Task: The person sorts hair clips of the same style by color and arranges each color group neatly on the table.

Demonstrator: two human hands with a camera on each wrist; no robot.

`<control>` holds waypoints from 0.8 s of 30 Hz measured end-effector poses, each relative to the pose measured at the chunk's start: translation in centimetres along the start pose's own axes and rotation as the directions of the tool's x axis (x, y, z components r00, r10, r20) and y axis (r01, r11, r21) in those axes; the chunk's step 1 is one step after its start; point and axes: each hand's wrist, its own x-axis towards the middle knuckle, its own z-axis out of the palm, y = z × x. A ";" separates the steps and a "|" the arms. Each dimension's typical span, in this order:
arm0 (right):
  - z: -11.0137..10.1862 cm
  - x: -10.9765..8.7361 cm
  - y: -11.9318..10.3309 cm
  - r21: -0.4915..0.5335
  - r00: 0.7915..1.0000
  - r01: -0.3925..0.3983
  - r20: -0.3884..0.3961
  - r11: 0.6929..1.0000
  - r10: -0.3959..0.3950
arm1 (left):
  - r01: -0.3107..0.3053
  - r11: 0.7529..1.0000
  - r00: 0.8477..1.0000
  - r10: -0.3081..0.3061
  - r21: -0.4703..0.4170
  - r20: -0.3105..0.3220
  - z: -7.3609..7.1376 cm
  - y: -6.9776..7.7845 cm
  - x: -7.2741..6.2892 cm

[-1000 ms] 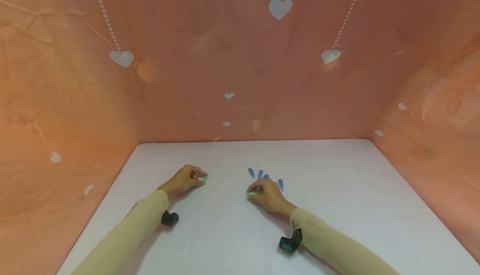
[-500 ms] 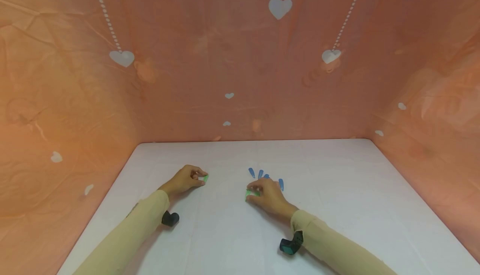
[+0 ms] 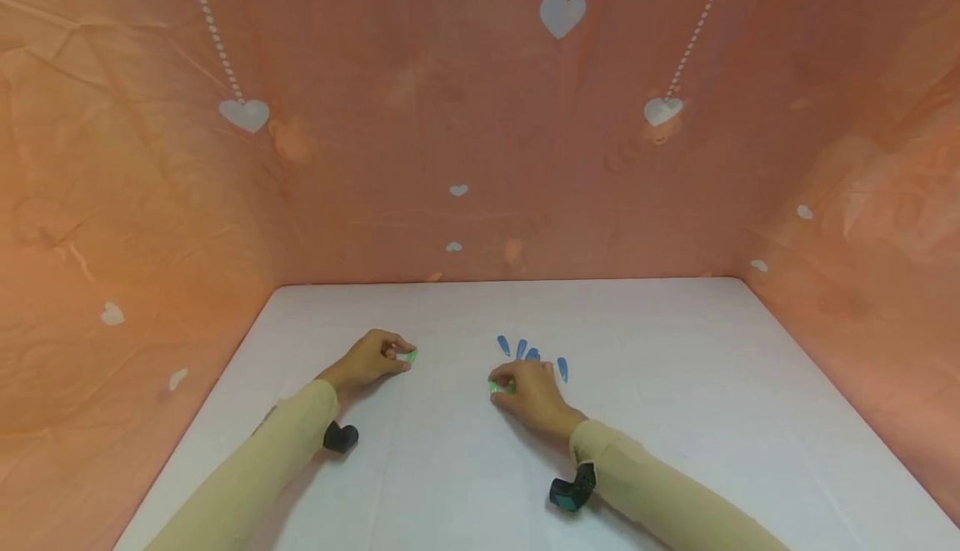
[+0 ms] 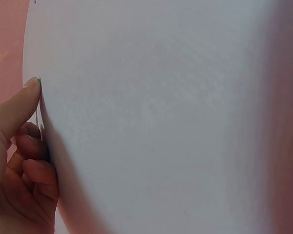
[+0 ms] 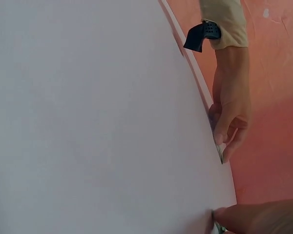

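In the head view my left hand (image 3: 369, 359) rests low on the white table, left of centre. Its thumb and forefinger pinch a small flat green piece (image 3: 412, 357). Nearer the middle, my right hand (image 3: 529, 393) grips another flat green piece (image 3: 494, 387) between thumb and fingers, covering part of it. Just beyond the right hand lie several blue drop-shaped pieces, among them a left one (image 3: 503, 345) and a right one (image 3: 562, 368). From the left wrist, only a sliver of green shows at the thumb (image 4: 28, 100). The right wrist view catches both hands at the tabletop.
The white tabletop (image 3: 420, 468) spreads around both hands. Orange cloth (image 3: 360, 159) printed with pale hearts hangs behind the table and along both sides. A black wrist camera sits under each sleeve, the left one (image 3: 341, 438) and the right one (image 3: 572, 489).
My right hand and wrist have shifted slightly left, and its fingers now cover more of the green piece. The left hand and the blue pieces stay where they were.
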 end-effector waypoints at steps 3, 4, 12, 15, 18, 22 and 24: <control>-0.1 0.2 -0.4 0.011 1.000 0.002 0.016 1.000 -0.002 | 0.021 1.000 1.000 -0.021 -0.002 -0.007 0.0 0.1 0.0; -0.1 0.3 -0.5 0.008 1.000 -0.007 0.021 1.000 0.007 | 0.022 1.000 1.000 -0.022 0.000 -0.007 0.0 0.1 0.0; 0.2 0.9 -1.2 0.009 0.999 -0.018 0.027 1.000 0.018 | 0.025 1.000 1.000 -0.025 0.004 -0.010 0.0 0.1 0.0; 0.2 1.1 -1.5 0.034 0.999 -0.016 0.046 0.999 0.014 | 0.018 1.000 1.000 -0.018 0.004 -0.010 0.0 0.1 -0.1; 0.2 1.2 -1.9 0.071 0.997 -0.013 0.072 0.997 0.008 | 0.016 1.000 1.000 -0.016 -0.001 -0.009 0.1 0.1 -0.2; 0.3 1.3 -2.1 0.130 0.993 0.007 0.113 0.991 -0.022 | 0.021 1.000 1.000 -0.021 -0.006 -0.011 0.2 0.1 -0.2; 0.4 1.4 -2.1 0.159 0.991 0.013 0.130 0.987 -0.034 | 0.023 1.000 1.000 -0.023 -0.005 -0.013 0.2 0.1 -0.3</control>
